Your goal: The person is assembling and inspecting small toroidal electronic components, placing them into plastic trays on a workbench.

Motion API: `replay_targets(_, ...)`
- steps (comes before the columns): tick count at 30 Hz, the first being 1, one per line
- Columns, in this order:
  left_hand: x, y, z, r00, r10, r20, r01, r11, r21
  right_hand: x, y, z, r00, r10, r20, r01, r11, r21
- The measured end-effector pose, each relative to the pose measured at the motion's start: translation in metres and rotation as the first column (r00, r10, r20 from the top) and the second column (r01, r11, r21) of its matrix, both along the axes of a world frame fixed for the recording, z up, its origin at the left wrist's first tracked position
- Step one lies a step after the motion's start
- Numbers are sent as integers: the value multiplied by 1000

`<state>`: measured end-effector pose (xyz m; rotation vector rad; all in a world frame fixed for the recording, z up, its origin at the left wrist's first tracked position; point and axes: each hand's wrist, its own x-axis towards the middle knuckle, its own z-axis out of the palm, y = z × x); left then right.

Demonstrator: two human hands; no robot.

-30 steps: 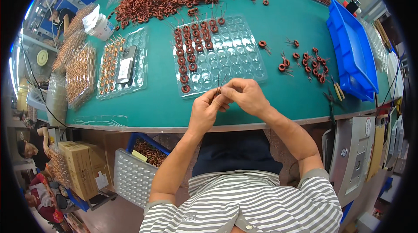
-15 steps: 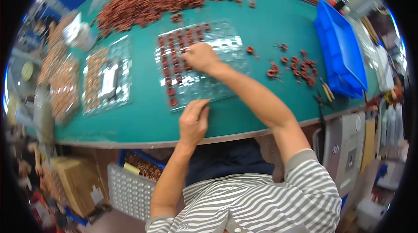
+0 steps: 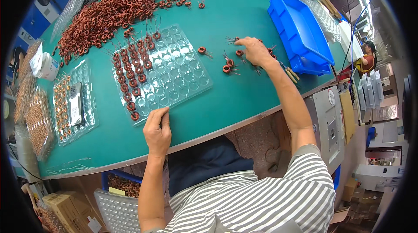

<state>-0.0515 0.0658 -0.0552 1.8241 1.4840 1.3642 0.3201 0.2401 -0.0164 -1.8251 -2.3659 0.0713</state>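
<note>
Coil (image 3: 237, 39) leads (image 3: 229, 40) point left beside right fingers (image 3: 244, 41), grip unclear; left fingers (image 3: 160, 111) loosely parted.

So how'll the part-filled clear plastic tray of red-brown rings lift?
The clear plastic tray probably flexes, looking thin-walled. Likely left-heavy, since the red-brown rings sit on its left. Rings may spill if tilted; nothing covers them.

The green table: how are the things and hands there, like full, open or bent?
Middle tray: partly filled with red-brown rings.
Ring pile: loose, heaped.
Phone: lying on the left tray.
Blue bin: open at the top.
Yellow-handled tool: lying down; open or shut, can't tell.
Left hand: fingers bent, by the middle tray.
Right hand: among loose rings; holding one, can't tell.
</note>
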Motion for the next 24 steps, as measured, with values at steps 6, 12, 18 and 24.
replay_targets(6, 1, 6, -5, 1000, -5, 1, 6, 1000, -28, 9, -2, -5, 998, 47, -33, -50, 993, -111)
replay_targets(12, -5, -5, -7, 996, -32, -77, 35, 999, 39, -5, -12, 21, 848, -126, -516, 146, 989, -1)
replay_targets(18, -5, 16, -7, 808, -550, -212, 559, 829, -18, -61, -21, 30, 280, -359, -890, -157, 898, -411)
replay_targets(24, -5, 50, -18, 583, -751, -310, 797, 603, 39, -162, 23, 41, 327, -505, -798, -373, 707, -601)
